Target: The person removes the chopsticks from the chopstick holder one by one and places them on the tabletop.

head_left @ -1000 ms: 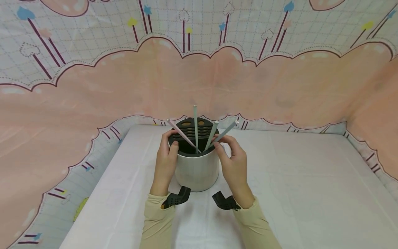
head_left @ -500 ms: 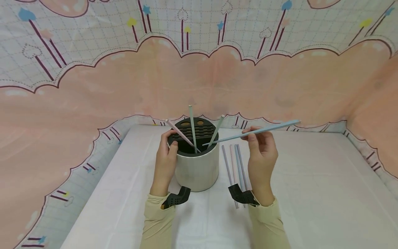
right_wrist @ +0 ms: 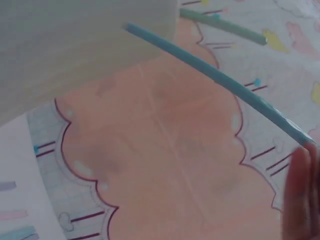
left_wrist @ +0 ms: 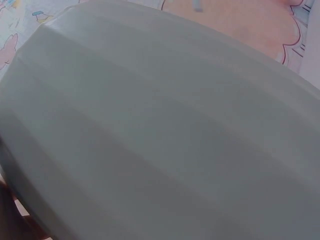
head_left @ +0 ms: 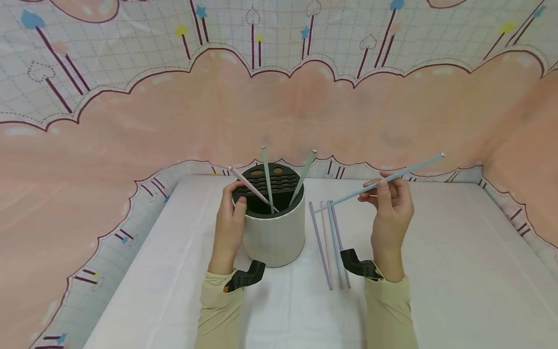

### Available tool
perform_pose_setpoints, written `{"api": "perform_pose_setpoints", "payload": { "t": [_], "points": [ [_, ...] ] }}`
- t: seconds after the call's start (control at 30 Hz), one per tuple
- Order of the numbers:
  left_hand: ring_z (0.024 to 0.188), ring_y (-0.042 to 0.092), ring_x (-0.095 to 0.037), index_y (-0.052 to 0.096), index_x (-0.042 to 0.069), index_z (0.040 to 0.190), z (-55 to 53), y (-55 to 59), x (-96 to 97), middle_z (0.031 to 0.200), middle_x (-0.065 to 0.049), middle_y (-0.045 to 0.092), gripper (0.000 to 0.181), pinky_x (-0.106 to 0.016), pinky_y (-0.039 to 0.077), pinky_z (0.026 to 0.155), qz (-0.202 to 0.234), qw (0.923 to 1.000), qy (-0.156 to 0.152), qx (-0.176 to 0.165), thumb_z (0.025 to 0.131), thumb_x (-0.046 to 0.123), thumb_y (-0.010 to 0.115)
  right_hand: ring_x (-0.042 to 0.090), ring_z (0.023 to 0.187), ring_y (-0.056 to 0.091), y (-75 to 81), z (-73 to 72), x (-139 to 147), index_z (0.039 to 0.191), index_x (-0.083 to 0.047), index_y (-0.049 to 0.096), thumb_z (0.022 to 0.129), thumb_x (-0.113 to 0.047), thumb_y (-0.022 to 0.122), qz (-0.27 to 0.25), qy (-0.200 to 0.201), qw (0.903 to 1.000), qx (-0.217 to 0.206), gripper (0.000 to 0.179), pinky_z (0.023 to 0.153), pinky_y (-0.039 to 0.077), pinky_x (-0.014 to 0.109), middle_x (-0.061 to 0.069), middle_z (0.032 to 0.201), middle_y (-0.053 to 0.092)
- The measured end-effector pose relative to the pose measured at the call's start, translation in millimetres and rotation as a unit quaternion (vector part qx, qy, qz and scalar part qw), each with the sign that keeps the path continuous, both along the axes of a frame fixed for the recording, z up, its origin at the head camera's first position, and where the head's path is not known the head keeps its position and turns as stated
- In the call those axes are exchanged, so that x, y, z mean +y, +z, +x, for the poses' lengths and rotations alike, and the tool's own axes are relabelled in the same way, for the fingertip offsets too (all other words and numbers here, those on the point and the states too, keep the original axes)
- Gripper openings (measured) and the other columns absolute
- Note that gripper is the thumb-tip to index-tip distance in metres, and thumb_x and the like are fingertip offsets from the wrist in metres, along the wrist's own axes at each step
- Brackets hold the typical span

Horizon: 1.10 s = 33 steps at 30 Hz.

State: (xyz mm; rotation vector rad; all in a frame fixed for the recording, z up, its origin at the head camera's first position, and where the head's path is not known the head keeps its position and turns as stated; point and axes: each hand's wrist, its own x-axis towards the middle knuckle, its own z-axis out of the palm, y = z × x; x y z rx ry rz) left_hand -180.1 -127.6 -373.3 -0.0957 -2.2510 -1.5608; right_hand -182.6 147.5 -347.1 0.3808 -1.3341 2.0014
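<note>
A white utensil holder (head_left: pixel 274 242) with a black slotted insert (head_left: pixel 272 182) stands upright on the table; its wall fills most of the left wrist view. My left hand (head_left: pixel 228 225) grips the left side of its rim, thumb on the near side. Inside lean a pink straw (head_left: pixel 246 182), a green straw (head_left: pixel 267 177) and another green straw (head_left: pixel 303 174). To the right of the holder, my right hand (head_left: pixel 393 223) pinches a blue straw (head_left: pixel 348 196) in the air, slanting down to the left. Its lower end hangs over the straws on the table.
Right of the holder, several straws lie roughly side by side, among them a purple straw (head_left: pixel 320 245), a pink straw (head_left: pixel 327 245) and a blue straw (head_left: pixel 334 245). White cloth covers the table (head_left: pixel 457 261). A patterned curtain (head_left: pixel 279 111) rises behind it.
My right hand has drawn the blue straw out of the holder and moved right with it. The straws on the table have come into view. My left hand stays on the rim.
</note>
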Motion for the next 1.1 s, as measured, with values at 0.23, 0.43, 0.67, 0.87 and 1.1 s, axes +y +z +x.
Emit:
{"api": "perform_pose_setpoints", "payload": {
  "t": [0.23, 0.43, 0.67, 0.87, 1.1],
  "points": [
    [0.094, 0.041, -0.021, 0.038, 0.025, 0.127, -3.8, 0.3, -1.9, 0.119, -0.004, 0.043, 0.034, -0.037, 0.033, 0.074, 0.005, 1.0000, -0.005, 0.000, 0.093, 0.026, 0.036, 0.020, 0.060, 0.059, -28.0, -21.7, -6, 0.114, -0.007, 0.055, 0.091, -0.019, 0.050, 0.271, 0.026, 0.9438, -0.188, 0.026, 0.058, 0.050, 0.028, 0.015, 0.080, 0.061],
    [0.087, 0.041, -0.021, 0.039, 0.027, 0.126, -10.3, -0.6, -4.2, 0.114, -0.003, 0.044, 0.034, -0.036, 0.033, 0.070, 0.004, 1.0000, -0.004, 0.001, 0.092, 0.026, 0.037, 0.018, 0.056, 0.058, -56.9, -40.2, -19, 0.114, -0.008, 0.054, 0.090, -0.021, 0.051, 0.398, 0.068, 0.8721, -0.277, 0.027, 0.057, 0.050, 0.031, 0.010, 0.078, 0.061],
    [0.084, 0.042, -0.022, 0.038, 0.028, 0.127, -14.8, -1.1, -5.2, 0.116, -0.003, 0.044, 0.035, -0.037, 0.034, 0.070, 0.000, 1.0000, -0.009, -0.004, 0.092, 0.028, 0.036, 0.015, 0.058, 0.058, -86.0, -53.8, -34, 0.126, -0.002, 0.044, 0.085, -0.014, 0.056, 0.471, 0.111, 0.8018, -0.351, 0.045, 0.059, 0.047, 0.029, 0.008, 0.084, 0.061],
    [0.102, 0.040, -0.020, 0.038, 0.027, 0.127, -14.4, -1.6, -4.9, 0.127, 0.001, 0.041, 0.035, -0.039, 0.034, 0.079, 0.001, 0.9999, -0.012, -0.002, 0.093, 0.027, 0.036, 0.015, 0.056, 0.054, -102.3, -54.4, -42, 0.124, -0.003, 0.047, 0.084, -0.014, 0.058, 0.483, 0.136, 0.7723, -0.389, 0.043, 0.054, 0.042, 0.026, 0.003, 0.074, 0.059],
    [0.093, 0.041, -0.021, 0.038, 0.027, 0.127, -13.5, -0.8, -5.5, 0.120, -0.002, 0.042, 0.035, -0.037, 0.033, 0.073, -0.001, 0.9999, -0.010, -0.001, 0.093, 0.027, 0.035, 0.016, 0.050, 0.054, -106.8, -52.6, -43, 0.122, -0.001, 0.048, 0.084, -0.010, 0.059, 0.464, 0.124, 0.7745, -0.411, 0.041, 0.050, 0.045, 0.027, 0.006, 0.071, 0.058]
  ]
}}
